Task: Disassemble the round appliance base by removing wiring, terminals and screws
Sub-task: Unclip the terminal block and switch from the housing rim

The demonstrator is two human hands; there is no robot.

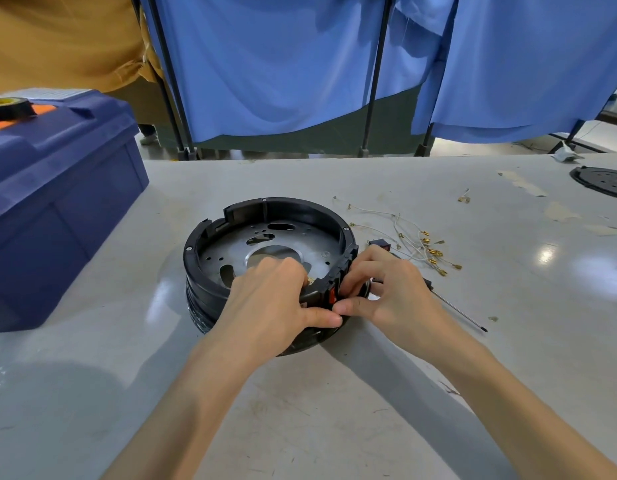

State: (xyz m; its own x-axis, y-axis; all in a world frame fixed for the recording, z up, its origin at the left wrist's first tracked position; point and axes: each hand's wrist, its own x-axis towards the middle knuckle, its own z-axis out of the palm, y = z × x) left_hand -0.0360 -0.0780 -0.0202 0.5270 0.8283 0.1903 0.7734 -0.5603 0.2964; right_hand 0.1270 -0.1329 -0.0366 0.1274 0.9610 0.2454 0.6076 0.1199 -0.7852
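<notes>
The round black appliance base lies open side up on the grey table, its metal plate showing inside. My left hand grips the near right rim, fingers curled inside and thumb on the outer wall. My right hand pinches the outer wall beside a red rocker switch set in the rim. A heap of loose white wires with brass terminals lies on the table just right of the base.
A screwdriver lies right of my right hand. A small black part sits near the wires. A blue storage box with a tape roll stands at the left. A black round cover lies far right. Blue curtains hang behind.
</notes>
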